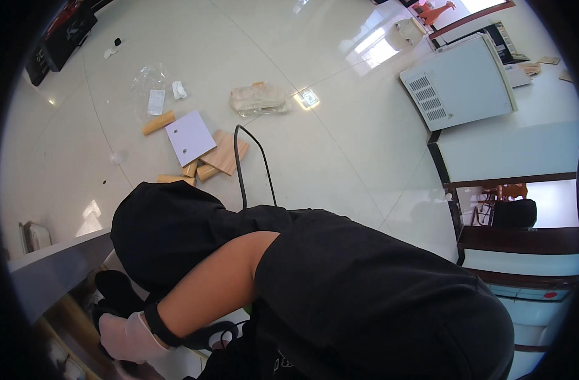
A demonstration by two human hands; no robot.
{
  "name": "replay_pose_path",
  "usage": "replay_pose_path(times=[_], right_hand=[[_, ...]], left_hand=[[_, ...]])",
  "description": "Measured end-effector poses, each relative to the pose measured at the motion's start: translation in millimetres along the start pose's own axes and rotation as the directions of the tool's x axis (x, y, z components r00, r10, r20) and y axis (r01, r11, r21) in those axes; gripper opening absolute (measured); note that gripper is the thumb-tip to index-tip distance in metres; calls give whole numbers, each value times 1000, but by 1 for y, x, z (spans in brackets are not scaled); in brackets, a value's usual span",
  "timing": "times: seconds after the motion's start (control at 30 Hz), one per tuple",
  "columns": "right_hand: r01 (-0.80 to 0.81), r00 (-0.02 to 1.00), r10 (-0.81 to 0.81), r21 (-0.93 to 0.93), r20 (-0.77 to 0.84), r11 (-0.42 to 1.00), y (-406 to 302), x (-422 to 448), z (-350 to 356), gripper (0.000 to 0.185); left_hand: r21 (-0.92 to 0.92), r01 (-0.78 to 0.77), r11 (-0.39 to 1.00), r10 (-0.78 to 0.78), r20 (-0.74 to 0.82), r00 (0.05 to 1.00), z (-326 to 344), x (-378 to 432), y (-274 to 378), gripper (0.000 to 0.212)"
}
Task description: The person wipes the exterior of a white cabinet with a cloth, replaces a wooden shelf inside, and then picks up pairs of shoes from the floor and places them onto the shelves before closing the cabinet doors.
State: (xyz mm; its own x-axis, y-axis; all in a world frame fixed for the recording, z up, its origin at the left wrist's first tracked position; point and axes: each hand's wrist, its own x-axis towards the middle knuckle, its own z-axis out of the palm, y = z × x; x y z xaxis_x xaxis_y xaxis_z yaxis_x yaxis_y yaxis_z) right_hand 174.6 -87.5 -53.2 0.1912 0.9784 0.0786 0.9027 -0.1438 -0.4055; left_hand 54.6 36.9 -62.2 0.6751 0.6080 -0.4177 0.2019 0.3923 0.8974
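Note:
My right arm, in a black sleeve, reaches down across to the lower left. A pale glove covers my right hand (128, 336), with a black band (162, 324) around the wrist. Beside and partly behind the hand is a dark object (118, 290). My right fingers are mostly hidden, so a grip on it cannot be confirmed. A blurred pale patch at the bottom edge may be my left hand (136, 369), largely cut off. Near both lies a pale curved panel edge (66, 280). Another dark object (206, 336) is partly hidden under my forearm.
On the tiled floor lie a pale lilac board (190, 137) with two holes, a wood-grain board (226, 153), several wooden pieces (158, 123) and a plastic-wrapped pack (258, 99). A black cable (239, 166) loops up. A white cabinet-like unit (465, 80) stands right.

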Motion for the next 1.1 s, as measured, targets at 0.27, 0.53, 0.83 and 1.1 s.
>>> replay_pose_path(times=[0.27,0.53,0.83,1.1], right_hand=[[23,1000,-23,-55,-4,998,-15,-17,6,28],[-62,995,59,32,85,998,-25,-38,-5,25],[-35,999,36,-68,16,997,-33,-56,-8,17],[-210,971,201,56,130,976,-22,-52,-6,28]], left_hand=[[25,-49,999,49,-7,999,7,-39,-17,43],[234,-74,969,67,35,997,-17,-59,-29,44],[539,67,840,-149,111,982,-79,-34,-42,44],[371,-108,923,113,9,994,-19,-65,-47,40]])
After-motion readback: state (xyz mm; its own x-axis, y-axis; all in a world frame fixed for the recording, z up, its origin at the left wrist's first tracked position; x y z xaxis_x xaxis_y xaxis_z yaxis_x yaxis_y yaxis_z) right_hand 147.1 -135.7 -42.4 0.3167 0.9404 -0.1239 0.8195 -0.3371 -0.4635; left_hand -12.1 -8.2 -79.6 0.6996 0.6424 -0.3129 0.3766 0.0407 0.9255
